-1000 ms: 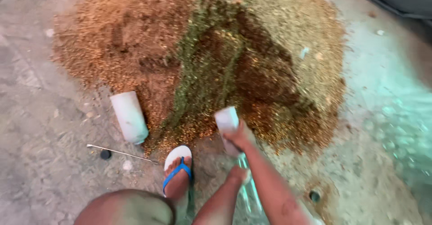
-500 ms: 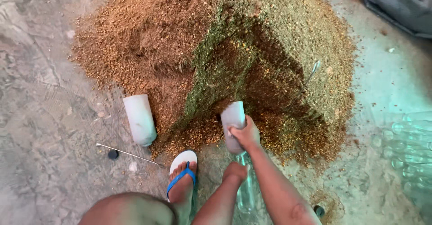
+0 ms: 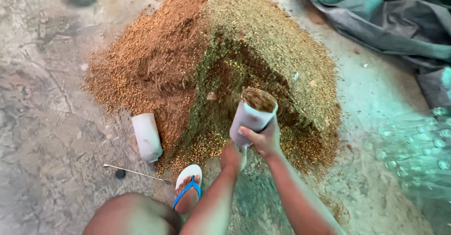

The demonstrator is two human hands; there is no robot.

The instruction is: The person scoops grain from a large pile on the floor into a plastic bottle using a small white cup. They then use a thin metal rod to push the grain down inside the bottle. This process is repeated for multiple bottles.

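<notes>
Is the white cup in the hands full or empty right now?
Full: the white cup, gripped by the right hand, is heaped to its rim with brown grain, tilted slightly above the grain pile.

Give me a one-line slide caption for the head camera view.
Right hand lifts a white cylindrical scoop full of grain from a brown-and-green grain heap on concrete.

cup [image 3: 253,115] lifted off grain heap [image 3: 221,66], now filled.
</notes>
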